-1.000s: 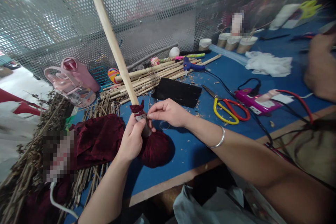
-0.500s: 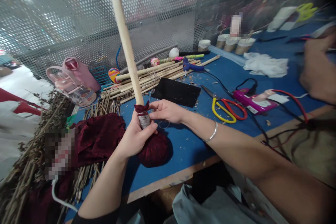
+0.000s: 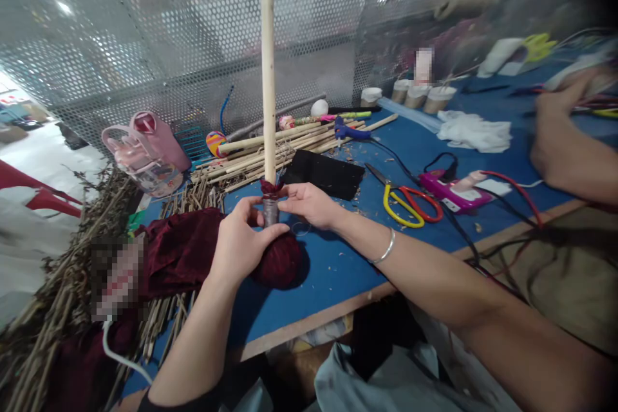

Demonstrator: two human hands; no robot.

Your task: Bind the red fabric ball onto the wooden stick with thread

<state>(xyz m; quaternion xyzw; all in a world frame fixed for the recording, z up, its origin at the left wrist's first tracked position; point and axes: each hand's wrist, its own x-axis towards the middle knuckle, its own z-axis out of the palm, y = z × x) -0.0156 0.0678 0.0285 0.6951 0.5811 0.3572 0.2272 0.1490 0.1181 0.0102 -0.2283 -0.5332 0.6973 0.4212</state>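
Observation:
A pale wooden stick (image 3: 269,77) stands upright, its lower end set in a dark red velvet-covered ball (image 3: 279,262) resting on the blue table. Silvery wire-like binding (image 3: 271,214) is wound around the neck, below a frill of gathered cloth (image 3: 271,187). My left hand (image 3: 244,236) curls around the neck from the left, thumb across its front just above the ball. At the upper binding my right hand (image 3: 309,205) is closed in a pinch. A thin wire loop (image 3: 302,227) hangs beneath it; the exact grip point is hidden by the fingers.
Dark red cloth (image 3: 181,248) and dry twigs (image 3: 43,309) lie left. Behind are wooden sticks (image 3: 246,161), a black sheet (image 3: 323,174) and a blue glue gun (image 3: 350,131). Scissors (image 3: 410,203) and a purple power strip (image 3: 454,193) lie right, near another person's hand (image 3: 560,122).
The stick has swung from leaning left to nearly upright. My left hand's fingers have loosened and shifted on the neck, while my right hand stays beside the binding. The camera view has shifted slightly.

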